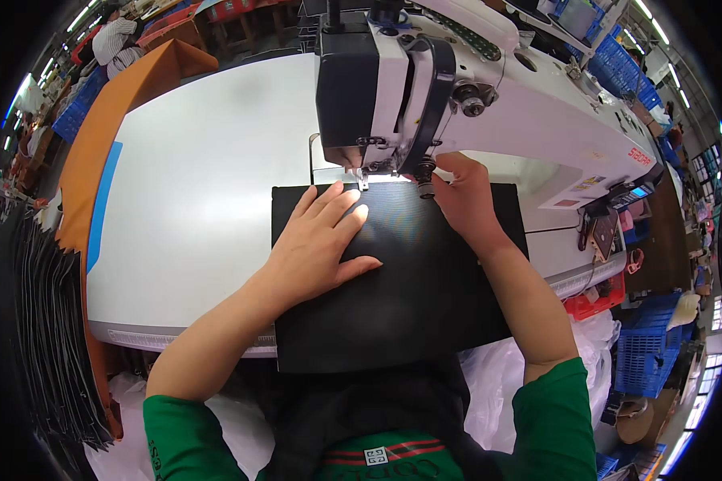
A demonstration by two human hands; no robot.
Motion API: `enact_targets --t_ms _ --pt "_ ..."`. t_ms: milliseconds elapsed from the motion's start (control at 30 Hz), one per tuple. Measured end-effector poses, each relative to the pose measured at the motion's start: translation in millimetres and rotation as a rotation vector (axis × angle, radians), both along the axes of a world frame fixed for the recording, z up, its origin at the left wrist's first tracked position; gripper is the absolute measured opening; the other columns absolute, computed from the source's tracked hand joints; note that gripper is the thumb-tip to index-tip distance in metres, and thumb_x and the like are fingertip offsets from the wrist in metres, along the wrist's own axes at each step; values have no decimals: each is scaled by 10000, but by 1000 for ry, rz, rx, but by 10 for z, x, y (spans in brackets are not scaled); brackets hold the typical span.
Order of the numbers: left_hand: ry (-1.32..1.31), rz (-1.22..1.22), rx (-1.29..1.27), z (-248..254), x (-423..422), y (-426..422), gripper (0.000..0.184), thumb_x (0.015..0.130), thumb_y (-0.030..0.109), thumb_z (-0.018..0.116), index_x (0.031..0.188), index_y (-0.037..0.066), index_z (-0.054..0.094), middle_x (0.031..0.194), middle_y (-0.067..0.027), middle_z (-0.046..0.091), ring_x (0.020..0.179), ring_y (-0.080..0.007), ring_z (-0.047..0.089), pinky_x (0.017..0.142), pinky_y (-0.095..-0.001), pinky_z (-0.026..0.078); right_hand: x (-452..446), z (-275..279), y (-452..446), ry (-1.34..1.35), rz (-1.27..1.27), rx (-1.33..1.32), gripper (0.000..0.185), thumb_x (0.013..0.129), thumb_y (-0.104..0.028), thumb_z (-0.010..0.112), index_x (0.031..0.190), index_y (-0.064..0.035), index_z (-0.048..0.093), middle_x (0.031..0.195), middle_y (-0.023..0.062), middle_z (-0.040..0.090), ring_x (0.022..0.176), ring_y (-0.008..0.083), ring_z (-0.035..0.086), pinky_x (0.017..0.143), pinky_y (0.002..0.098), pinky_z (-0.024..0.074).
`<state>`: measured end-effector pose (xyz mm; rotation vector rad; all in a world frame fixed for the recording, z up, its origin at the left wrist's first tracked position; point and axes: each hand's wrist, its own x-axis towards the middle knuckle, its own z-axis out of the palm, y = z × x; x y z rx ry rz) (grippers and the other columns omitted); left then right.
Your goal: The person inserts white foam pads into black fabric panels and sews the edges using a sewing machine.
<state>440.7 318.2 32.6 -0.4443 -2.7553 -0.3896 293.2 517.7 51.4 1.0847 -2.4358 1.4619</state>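
Note:
A black rectangular panel [393,297] lies on the white sewing machine bed, its far edge under the lit presser foot [363,181]. My left hand [317,240] rests flat on the panel's left part, open, fingers spread and fingertips just short of the presser foot. My right hand [467,200] is at the panel's far right edge, beside the dark spring-like part [425,178] of the machine head. Its fingers are bent and partly hidden behind that part, so whether they grip anything is unclear. The sewing machine [529,104] reaches over the panel from the right.
On the left, a stack of black pieces [56,337] hangs beside an orange-brown sheet [96,152]. A blue strip [104,208] runs along the table's left side. Blue baskets [646,345] and a red basket [598,298] stand at right. A person [116,40] is far back left.

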Motion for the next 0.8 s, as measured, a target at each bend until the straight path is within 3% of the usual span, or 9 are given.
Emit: enact_targets --t_ms 200,333,433,600,733,800 --pt "6 -1 1 7 35 27 600 850 498 698 1195 20 588 1322 -185 521 1335 -388 436 1115 -533 328 30 65 -3 -85 -7 61 171 844 -111 706 947 23 677 857 129 660 750 244 631 670 348 491" --pt "15 6 -3 -19 6 14 592 849 482 705 1202 21 586 1313 -185 523 1331 -389 439 1114 -530 331 122 129 4 123 11 281 152 863 -112 709 916 18 651 764 119 598 681 247 565 642 312 467" --pt "13 10 5 -22 -3 12 547 863 426 704 1208 21 583 1315 -182 521 1328 -390 441 1115 -531 332 306 117 73 409 176 392 208 859 -217 736 958 -42 684 841 116 646 779 321 625 704 365 507" --pt "50 32 8 -88 -40 1 504 874 368 700 1214 16 582 1320 -185 518 1324 -388 444 1115 -534 332 780 140 229 489 218 373 213 836 -192 750 1013 -87 697 943 100 684 919 294 672 791 402 523" --pt "45 12 -30 -90 60 19 467 877 340 696 1199 15 600 1304 -194 537 1322 -381 452 1121 -530 333 1224 9 415 394 299 206 243 818 -178 767 1029 -80 699 981 90 702 917 274 689 771 383 539" --pt "-22 -114 23 -59 317 93 480 865 289 721 1235 10 596 1341 -193 536 1350 -378 440 1142 -526 317 1433 -118 549 290 489 17 268 795 -154 785 1025 -46 699 983 95 709 866 270 702 683 367 548"
